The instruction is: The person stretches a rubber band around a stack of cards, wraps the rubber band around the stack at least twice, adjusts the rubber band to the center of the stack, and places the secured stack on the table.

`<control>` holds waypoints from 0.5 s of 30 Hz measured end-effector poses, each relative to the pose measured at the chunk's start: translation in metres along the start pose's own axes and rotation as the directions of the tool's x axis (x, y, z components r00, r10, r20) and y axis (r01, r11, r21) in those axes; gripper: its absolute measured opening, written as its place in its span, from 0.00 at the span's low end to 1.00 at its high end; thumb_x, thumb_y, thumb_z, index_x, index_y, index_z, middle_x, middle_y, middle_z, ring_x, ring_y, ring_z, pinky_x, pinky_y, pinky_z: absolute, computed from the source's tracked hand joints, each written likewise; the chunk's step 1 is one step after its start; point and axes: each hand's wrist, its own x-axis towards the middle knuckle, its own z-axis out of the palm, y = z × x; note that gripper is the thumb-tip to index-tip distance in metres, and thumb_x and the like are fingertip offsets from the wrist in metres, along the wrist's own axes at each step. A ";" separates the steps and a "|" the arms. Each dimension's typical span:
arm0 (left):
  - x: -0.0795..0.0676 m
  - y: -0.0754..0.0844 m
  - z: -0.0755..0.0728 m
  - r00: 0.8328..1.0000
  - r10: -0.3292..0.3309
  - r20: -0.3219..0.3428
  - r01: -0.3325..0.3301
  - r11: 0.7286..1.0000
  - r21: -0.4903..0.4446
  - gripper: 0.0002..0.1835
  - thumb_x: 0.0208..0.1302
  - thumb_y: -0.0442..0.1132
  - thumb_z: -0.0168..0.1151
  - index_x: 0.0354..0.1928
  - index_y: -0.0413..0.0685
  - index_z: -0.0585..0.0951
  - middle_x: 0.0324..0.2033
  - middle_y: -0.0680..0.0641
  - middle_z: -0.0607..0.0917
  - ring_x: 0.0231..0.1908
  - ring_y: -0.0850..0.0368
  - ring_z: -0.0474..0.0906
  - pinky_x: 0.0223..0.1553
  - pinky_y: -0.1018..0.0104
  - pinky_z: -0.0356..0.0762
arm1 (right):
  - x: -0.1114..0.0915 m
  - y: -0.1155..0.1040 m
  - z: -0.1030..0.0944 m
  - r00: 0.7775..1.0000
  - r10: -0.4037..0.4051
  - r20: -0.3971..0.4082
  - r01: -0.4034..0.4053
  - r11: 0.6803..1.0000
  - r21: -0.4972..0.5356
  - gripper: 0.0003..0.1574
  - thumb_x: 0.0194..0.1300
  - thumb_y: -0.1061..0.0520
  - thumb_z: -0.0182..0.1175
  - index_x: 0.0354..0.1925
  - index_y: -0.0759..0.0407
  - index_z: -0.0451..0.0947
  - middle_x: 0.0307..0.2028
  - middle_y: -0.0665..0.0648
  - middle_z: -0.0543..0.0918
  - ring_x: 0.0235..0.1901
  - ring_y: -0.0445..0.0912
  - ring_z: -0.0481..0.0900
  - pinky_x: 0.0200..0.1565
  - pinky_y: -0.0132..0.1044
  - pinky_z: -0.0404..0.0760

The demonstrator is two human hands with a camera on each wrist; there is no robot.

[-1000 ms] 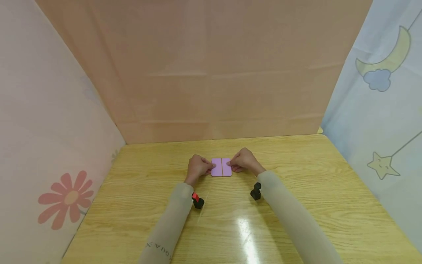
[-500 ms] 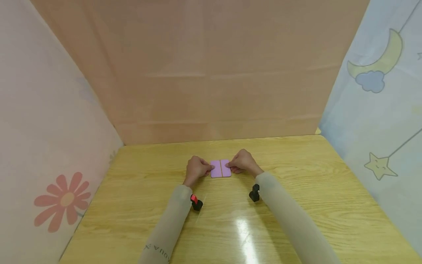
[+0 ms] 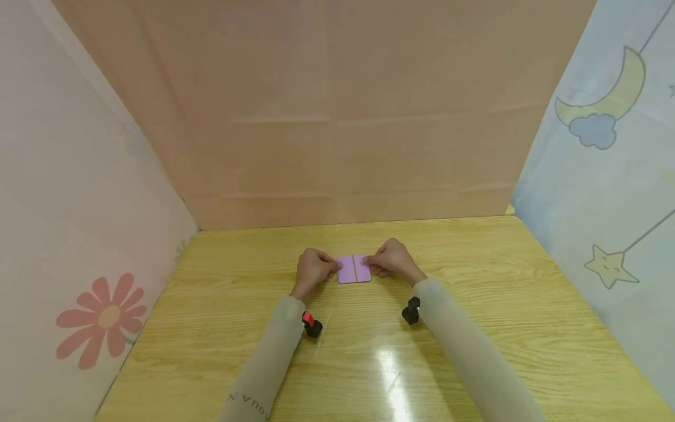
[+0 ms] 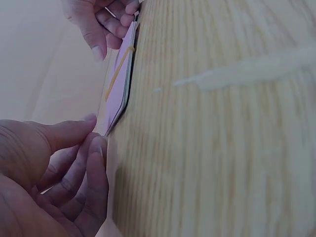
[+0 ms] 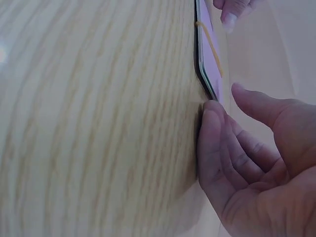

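Observation:
A thin stack of lilac cards with rounded corners lies on the table, a brown-orange rubber band round its middle. In the wrist views its side shows several thin layers and a dark underside. My left hand pinches the left edge, thumb on top and fingertips under the corner in the left wrist view. At the opposite edge, my right hand touches the stack with its fingertips. Its thumb stands raised above the cards, with a gap below it.
The wood-grain table ends at a brown backdrop. Pale printed cloths with a flower and a moon hang at the sides. Each wrist carries a small black camera mount. Light glares off the table front.
The head view shifts slightly. Both hands stay at the two edges of the card stack, and the stack keeps its place.

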 end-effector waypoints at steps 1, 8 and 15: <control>0.000 0.000 -0.001 1.000 0.007 -0.005 -0.007 1.000 0.004 0.07 0.59 0.38 0.79 0.28 0.43 0.91 0.21 0.46 0.89 0.19 0.59 0.82 0.22 0.73 0.74 | 0.000 0.000 -0.001 1.000 -0.002 -0.004 0.002 1.000 -0.009 0.17 0.67 0.54 0.73 0.28 0.67 0.90 0.22 0.57 0.88 0.20 0.42 0.85 0.27 0.35 0.89; -0.003 -0.002 -0.008 0.999 0.045 -0.013 -0.045 0.999 0.019 0.08 0.61 0.41 0.79 0.29 0.45 0.90 0.25 0.42 0.91 0.24 0.53 0.85 0.24 0.71 0.74 | -0.007 -0.002 -0.006 0.999 -0.016 -0.028 0.014 0.998 -0.065 0.24 0.69 0.47 0.71 0.30 0.68 0.89 0.25 0.60 0.89 0.22 0.45 0.86 0.31 0.38 0.90; -0.007 -0.012 -0.017 0.986 0.168 -0.014 -0.167 0.984 0.054 0.09 0.65 0.42 0.76 0.32 0.44 0.90 0.28 0.44 0.90 0.25 0.57 0.81 0.28 0.70 0.76 | -0.019 0.002 -0.014 0.996 -0.055 -0.072 0.047 0.993 -0.109 0.31 0.69 0.36 0.69 0.38 0.65 0.90 0.32 0.63 0.91 0.28 0.51 0.90 0.34 0.40 0.89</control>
